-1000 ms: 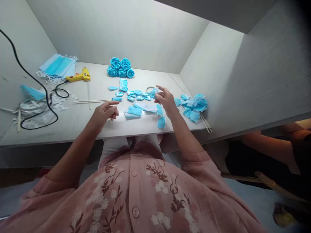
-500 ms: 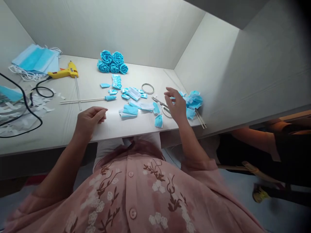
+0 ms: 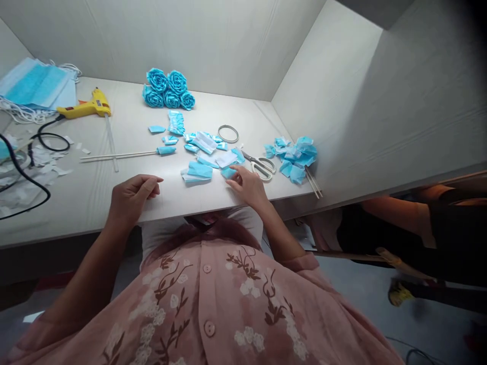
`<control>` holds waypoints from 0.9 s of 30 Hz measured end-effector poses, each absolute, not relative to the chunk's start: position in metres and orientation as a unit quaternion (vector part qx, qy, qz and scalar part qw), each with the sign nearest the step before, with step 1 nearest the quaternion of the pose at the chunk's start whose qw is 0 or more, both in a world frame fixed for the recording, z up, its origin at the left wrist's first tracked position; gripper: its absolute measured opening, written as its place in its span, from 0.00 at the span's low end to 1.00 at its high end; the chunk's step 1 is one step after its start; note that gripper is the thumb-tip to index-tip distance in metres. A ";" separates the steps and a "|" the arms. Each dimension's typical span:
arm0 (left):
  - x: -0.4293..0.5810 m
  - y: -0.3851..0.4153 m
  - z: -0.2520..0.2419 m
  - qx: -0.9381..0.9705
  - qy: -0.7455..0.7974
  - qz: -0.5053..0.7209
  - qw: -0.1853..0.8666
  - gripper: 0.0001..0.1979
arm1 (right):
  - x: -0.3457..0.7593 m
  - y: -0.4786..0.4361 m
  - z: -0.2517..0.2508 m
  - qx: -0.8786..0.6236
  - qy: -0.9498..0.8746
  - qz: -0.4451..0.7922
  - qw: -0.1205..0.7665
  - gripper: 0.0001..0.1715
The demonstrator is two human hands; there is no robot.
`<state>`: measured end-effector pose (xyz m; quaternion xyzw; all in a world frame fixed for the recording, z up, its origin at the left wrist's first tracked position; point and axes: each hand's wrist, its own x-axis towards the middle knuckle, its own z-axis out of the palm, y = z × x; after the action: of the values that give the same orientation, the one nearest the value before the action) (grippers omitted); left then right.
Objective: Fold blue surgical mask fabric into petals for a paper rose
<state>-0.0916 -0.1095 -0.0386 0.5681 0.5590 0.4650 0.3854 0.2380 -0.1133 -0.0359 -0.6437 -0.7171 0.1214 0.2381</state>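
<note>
My right hand [image 3: 248, 186] is at the front of the table, its thumb and fingers closed on a small piece of blue mask fabric [image 3: 227, 173]. Just beyond it lie blue and white cut pieces [image 3: 227, 159]. Scissors [image 3: 259, 166] with white handles rest right behind that hand. My left hand [image 3: 135, 196] lies near the table edge, fingers curled and thumb pressed against them, with nothing visible in it. A folded blue and white piece [image 3: 197, 172] sits between the hands. Farther back, two thin sticks [image 3: 117, 155] lie, with a blue wrapped piece [image 3: 166, 150] at one end.
Blue fabric roses [image 3: 167, 90] are stacked at the back. A yellow glue gun [image 3: 87, 105], face masks [image 3: 36, 83] and white scraps [image 3: 41, 159] are at left. A tape ring [image 3: 228, 134] lies mid-table; blue petals on sticks [image 3: 299, 156] sit by the right wall. Another person's arm [image 3: 395, 215] shows at right.
My right hand has come down and left from above the scissors to the small blue piece, which has shifted toward the other pieces. My left hand stays closed in nearly the same place.
</note>
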 end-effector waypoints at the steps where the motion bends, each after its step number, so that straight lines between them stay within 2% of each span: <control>1: -0.092 -0.110 -0.039 0.569 0.560 0.463 0.385 0.11 | 0.234 -0.108 -0.036 -0.639 -0.715 0.122 0.256 0.24; 5: -0.094 -0.112 -0.040 0.572 0.553 0.464 0.389 0.12 | 0.238 -0.109 -0.037 -0.645 -0.659 0.101 0.373 0.22; 9: -0.095 -0.112 -0.042 0.578 0.538 0.473 0.390 0.13 | 0.252 -0.119 -0.047 -0.628 -0.573 0.135 0.509 0.25; 13: -0.094 -0.111 -0.043 0.587 0.535 0.462 0.395 0.15 | 0.253 -0.121 -0.059 -0.620 -0.511 0.183 0.567 0.25; 16: -0.094 -0.110 -0.042 0.588 0.536 0.458 0.397 0.17 | 0.250 -0.120 -0.062 -0.603 -0.503 0.186 0.590 0.25; 27: -0.092 -0.106 -0.039 0.586 0.549 0.440 0.401 0.17 | 0.248 -0.122 -0.057 -0.604 -0.537 0.177 0.562 0.26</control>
<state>-0.0921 -0.1064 -0.0394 0.5860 0.5492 0.4404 0.4013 0.2477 -0.1216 -0.0571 -0.6035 -0.5372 0.1771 0.5619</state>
